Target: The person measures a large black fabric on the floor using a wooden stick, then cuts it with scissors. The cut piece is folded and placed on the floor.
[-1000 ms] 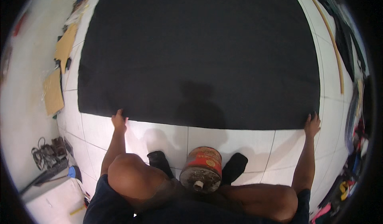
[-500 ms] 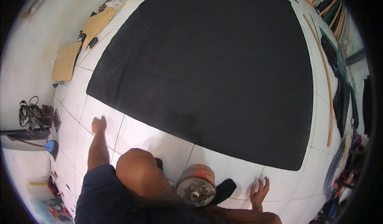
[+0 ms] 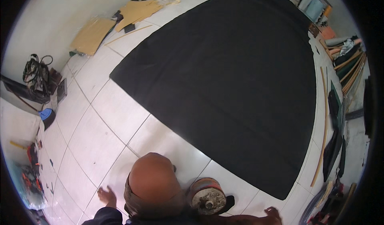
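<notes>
A large black sheet of material (image 3: pixel 224 89) lies flat on the white tiled floor (image 3: pixel 108 123) in front of me. My left hand (image 3: pixel 107 197) is low over the tiles beside my bent knee, fingers apart, with nothing in it. On the other side my right hand (image 3: pixel 273 215) is near the sheet's close right corner, apart from it; its fingers are loosely bent and I see nothing in them. Between my knee and my right arm stands a round tin (image 3: pixel 207 197) with a reddish side and a grimy, crusted lid that has a knob in the middle.
Brown cardboard pieces (image 3: pixel 93 36) lie along the left wall, near a bundle of cables (image 3: pixel 37 75) and a blue-topped brush (image 3: pixel 47 115). A long thin wooden strip (image 3: pixel 324 125) runs beside the sheet's right edge, with rolled materials (image 3: pixel 354 71) behind it.
My view has turned toward the left. My left hand has drawn back toward my body from near the sheet's left corner. My right hand's fingers have bent more.
</notes>
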The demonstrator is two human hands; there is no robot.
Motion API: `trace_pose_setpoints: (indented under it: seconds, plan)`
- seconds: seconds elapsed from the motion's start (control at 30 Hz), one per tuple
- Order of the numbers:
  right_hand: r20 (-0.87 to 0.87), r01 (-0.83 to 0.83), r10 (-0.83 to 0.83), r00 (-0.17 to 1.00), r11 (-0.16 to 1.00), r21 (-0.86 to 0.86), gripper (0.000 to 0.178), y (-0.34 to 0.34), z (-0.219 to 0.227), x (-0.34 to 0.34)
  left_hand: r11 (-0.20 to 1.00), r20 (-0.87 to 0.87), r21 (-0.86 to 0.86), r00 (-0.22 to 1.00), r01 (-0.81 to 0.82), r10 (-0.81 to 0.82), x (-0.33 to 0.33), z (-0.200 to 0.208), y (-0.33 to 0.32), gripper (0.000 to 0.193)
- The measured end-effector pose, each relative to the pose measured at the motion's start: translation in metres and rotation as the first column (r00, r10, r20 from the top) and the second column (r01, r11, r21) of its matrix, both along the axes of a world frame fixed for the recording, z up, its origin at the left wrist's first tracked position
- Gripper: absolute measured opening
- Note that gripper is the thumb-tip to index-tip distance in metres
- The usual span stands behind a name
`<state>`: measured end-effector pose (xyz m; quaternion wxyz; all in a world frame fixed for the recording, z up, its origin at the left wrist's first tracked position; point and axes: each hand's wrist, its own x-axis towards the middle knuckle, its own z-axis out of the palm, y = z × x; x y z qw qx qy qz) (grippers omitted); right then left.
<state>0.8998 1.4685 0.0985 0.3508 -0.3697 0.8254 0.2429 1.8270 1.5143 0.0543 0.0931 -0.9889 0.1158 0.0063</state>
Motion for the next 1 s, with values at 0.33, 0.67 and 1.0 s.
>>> trace_pose_setpoints:
  seconds: [0.33,0.67,1.0]
  plan:
    - [-0.190,-0.592,0.601,0.777,0.592,-0.546,0.033,-0.382,0.054,0.212,0.623,-0.411,-0.772,0.648,0.126,-0.641,0.068,-0.037,-0.437,0.056]
    - [-0.022,-0.500,0.531,0.847,0.781,-0.375,0.085,-0.374,0.016,0.459,0.730,-0.869,-0.452,0.439,-0.512,-0.230,0.024,-0.044,-0.586,0.039]
    - [0.050,-0.461,0.528,0.848,0.780,-0.424,0.096,-0.368,-0.002,0.459,-0.161,-0.584,-0.612,0.580,-0.774,-0.568,0.043,0.020,-0.607,0.071]
